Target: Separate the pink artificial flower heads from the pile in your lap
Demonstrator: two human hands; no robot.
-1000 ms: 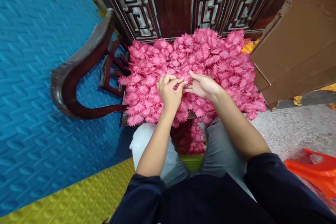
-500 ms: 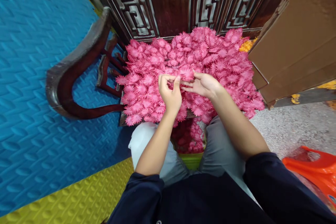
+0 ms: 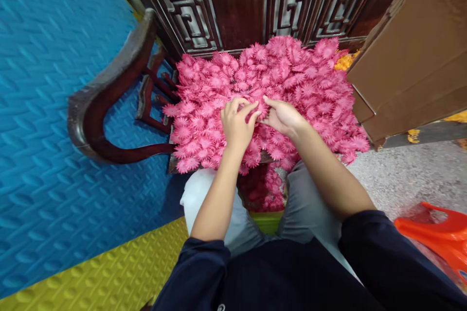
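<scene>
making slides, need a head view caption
Left hand and right hand meet at one pink flower above a flower pile.

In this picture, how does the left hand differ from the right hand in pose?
The left hand shows mostly its back; the right hand is turned more thumb side up. The left hand's thumb and forefinger curve toward each other; the right hand's fingers look straighter. Both hands are bare and meet at the same pink flower.
</scene>
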